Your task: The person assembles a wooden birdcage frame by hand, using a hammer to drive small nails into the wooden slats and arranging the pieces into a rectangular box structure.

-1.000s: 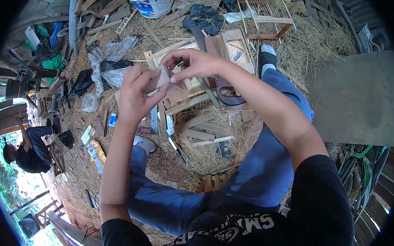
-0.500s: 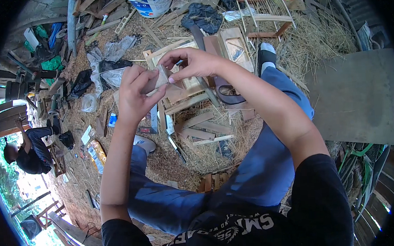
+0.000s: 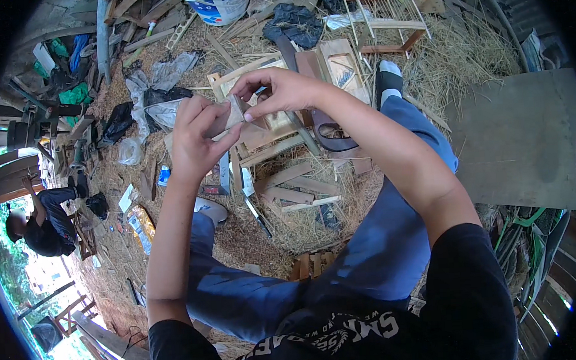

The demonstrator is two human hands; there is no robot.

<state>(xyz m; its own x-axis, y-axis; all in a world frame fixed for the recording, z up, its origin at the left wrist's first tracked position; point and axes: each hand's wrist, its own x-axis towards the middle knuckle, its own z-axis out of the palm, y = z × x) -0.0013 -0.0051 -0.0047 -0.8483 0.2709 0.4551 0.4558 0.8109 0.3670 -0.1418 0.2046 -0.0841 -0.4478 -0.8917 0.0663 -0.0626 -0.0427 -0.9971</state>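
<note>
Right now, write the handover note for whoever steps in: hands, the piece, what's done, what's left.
Left hand: raised, fingers pinching the small wooden piece from the left.
Right hand: pinching the same piece from the right.
Piece: held in the air between both hands, above the wooden frames on the straw-covered ground.
Done: piece picked up and gripped by both hands.
Left: not set down or joined to anything.
</note>
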